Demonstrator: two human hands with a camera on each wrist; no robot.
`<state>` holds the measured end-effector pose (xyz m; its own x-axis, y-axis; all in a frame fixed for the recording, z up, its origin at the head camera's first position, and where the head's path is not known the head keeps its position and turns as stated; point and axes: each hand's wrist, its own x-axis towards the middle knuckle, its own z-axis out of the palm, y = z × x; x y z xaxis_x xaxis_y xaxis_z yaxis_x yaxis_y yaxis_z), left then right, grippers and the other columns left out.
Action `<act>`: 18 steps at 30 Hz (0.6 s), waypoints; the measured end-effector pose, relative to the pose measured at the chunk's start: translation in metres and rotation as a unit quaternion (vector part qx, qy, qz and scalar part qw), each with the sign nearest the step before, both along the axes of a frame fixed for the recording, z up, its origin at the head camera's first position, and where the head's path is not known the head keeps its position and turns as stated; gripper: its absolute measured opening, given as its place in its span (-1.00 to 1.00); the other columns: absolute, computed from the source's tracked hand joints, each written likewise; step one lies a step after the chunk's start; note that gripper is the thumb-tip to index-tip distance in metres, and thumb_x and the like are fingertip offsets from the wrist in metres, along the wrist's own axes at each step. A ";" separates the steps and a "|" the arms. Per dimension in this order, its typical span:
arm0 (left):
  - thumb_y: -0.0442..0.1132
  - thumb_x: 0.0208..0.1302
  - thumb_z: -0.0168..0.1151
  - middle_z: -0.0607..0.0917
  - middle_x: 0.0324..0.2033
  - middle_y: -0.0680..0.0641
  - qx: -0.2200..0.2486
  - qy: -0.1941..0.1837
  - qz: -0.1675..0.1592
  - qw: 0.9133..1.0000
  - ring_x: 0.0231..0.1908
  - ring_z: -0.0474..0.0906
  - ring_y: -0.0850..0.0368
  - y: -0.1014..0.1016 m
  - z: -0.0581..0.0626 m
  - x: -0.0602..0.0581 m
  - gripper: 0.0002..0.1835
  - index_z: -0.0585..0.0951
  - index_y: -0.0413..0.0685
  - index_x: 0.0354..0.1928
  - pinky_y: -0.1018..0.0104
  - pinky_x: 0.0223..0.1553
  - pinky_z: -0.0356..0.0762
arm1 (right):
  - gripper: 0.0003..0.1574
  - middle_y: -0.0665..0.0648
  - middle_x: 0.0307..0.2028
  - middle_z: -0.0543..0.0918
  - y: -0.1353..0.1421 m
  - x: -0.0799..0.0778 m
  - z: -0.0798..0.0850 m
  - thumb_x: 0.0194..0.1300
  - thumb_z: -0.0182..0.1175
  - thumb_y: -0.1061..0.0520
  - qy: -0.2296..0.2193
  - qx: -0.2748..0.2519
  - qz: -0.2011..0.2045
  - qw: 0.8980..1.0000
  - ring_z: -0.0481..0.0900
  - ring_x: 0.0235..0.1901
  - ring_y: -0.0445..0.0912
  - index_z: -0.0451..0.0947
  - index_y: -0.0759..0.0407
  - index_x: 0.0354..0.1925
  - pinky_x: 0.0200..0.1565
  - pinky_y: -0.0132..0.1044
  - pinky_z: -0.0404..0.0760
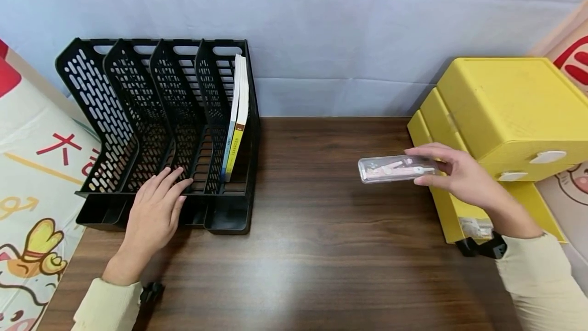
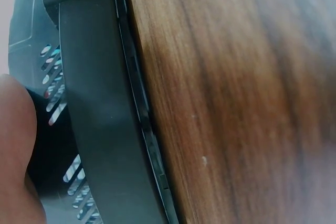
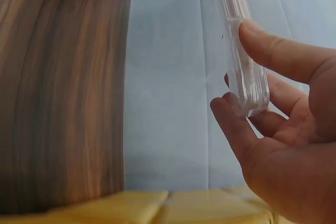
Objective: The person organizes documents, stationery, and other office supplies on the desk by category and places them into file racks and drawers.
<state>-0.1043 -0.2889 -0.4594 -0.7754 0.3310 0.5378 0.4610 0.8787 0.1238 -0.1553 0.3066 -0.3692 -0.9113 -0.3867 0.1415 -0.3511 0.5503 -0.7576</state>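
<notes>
A clear plastic case [image 1: 395, 169] with pink and white pieces inside, which look like a drawing compass set, is held up over the table. My right hand [image 1: 464, 178] pinches its right end between thumb and fingers, and the right wrist view shows the thumb [image 3: 278, 51] against one side of the case [image 3: 244, 61]. On the left, my left hand [image 1: 153, 213] rests on the front edge of a black desk file rack [image 1: 231, 195], its fingers extended into the slots. In the left wrist view only part of that hand [image 2: 16, 156] shows beside the rack.
Two thin books [image 1: 235, 121] stand in the rack's rightmost slot. At the right is a yellow drawer unit [image 1: 514, 101] with its lowest drawer [image 1: 548, 213] pulled out and a clear packet [image 1: 476, 227] inside. Brown wooden table [image 1: 312, 229] lies between rack and drawers.
</notes>
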 end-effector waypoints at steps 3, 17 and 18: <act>-0.16 0.51 -0.02 0.55 0.31 -0.24 0.006 0.014 -0.003 1.000 0.42 0.31 -0.20 0.001 0.000 -0.001 -0.62 0.62 -0.13 0.20 -0.25 0.34 0.21 | -0.31 -0.13 0.11 0.58 0.014 0.006 0.000 0.12 0.42 0.48 -0.002 0.018 -0.002 1.000 0.50 0.02 -0.29 0.59 0.23 0.24 -0.06 -0.63 0.43; -0.13 0.55 -0.05 0.55 0.31 -0.25 0.007 0.016 -0.004 1.000 0.41 0.31 -0.21 0.001 0.000 0.000 -0.61 0.62 -0.14 0.19 -0.17 0.43 0.13 | -0.22 -0.02 0.15 0.61 0.050 0.031 -0.007 0.01 0.40 0.60 0.005 0.023 0.032 0.999 0.51 0.12 -0.32 0.60 0.24 0.22 -0.03 -0.64 0.46; -0.13 0.55 -0.06 0.54 0.31 -0.25 0.006 0.013 -0.003 1.000 0.41 0.31 -0.21 0.000 0.000 0.000 -0.60 0.62 -0.14 0.20 -0.17 0.43 0.12 | -0.22 -0.03 0.15 0.61 0.052 0.032 -0.007 0.01 0.39 0.61 0.004 0.022 0.031 0.999 0.51 0.12 -0.32 0.60 0.25 0.22 -0.02 -0.64 0.45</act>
